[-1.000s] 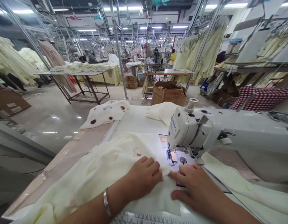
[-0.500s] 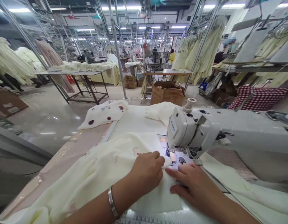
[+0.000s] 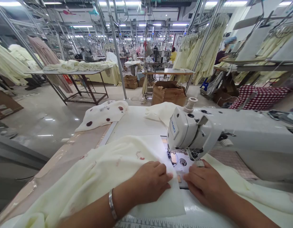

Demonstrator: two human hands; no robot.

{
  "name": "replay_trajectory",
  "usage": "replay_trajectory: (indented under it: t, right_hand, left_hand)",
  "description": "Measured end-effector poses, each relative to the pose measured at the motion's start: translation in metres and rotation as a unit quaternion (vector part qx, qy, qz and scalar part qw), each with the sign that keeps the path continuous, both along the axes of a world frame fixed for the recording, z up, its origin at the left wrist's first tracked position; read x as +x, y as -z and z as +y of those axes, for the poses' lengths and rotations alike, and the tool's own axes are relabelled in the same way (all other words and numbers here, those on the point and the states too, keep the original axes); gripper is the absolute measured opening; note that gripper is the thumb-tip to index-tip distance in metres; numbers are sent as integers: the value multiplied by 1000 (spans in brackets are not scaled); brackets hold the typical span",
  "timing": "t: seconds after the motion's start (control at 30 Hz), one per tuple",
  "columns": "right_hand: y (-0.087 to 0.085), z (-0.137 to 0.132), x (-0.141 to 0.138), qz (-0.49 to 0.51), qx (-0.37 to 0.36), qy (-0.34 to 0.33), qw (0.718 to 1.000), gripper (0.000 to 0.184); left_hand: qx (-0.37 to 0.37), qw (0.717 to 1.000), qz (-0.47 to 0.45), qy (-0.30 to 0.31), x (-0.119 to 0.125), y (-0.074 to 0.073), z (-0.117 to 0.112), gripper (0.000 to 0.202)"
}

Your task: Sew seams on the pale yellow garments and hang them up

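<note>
Cream cloth with small reddish marks point(image 3: 127, 158) spreads over the left of the sewing table, its straight right edge beside the needle plate. My left hand point(image 3: 151, 179), a silver bangle on its wrist, is closed on the cloth near that edge, thumb and forefinger together. The white sewing machine head point(image 3: 181, 126) stands just beyond, its lit needle area left of the metal needle plate point(image 3: 184, 169). My right hand point(image 3: 205, 180) rests at the plate's right side, off the cloth edge, fingers loosely bent and apparently holding nothing; its thumb is partly hidden.
A spotted white cloth point(image 3: 103, 114) lies at the table's far left corner. More cream cloth point(image 3: 246, 186) runs under the machine arm at right. A ruler strip point(image 3: 146, 222) marks the near edge. Behind are a cardboard box point(image 3: 168, 93) and a seated person point(image 3: 222, 55).
My right hand has drawn away from the cloth edge to the right, uncovering more needle plate. My left hand has moved slightly down, and the lifted cloth edge now lies flatter.
</note>
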State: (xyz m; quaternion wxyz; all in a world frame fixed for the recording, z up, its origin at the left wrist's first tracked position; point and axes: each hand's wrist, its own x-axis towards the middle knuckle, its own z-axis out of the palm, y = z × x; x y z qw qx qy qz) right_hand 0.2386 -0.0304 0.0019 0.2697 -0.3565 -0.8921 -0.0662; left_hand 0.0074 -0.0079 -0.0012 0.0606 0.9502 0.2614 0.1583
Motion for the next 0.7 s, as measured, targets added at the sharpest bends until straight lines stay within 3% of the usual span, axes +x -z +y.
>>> replay_trajectory:
  t: [0.17, 0.37, 0.5, 0.7]
  right_hand:
    - [-4, 4, -1, -23, 11, -9, 1000, 24]
    - [5, 12, -13, -52, 19, -51, 997, 19]
    - [7, 7, -2, -66, -39, -80, 994, 18]
    - [7, 13, 7, -86, -125, 39, 988, 22]
  left_hand:
    - [-4, 999, 28, 22, -5, -2, -2, 23]
    - [-30, 999, 24, 17, -6, -4, -4, 25]
    - [-30, 997, 48, 60, -4, -9, -5, 26]
    - [-51, 997, -7, 56, -6, -8, -4, 25]
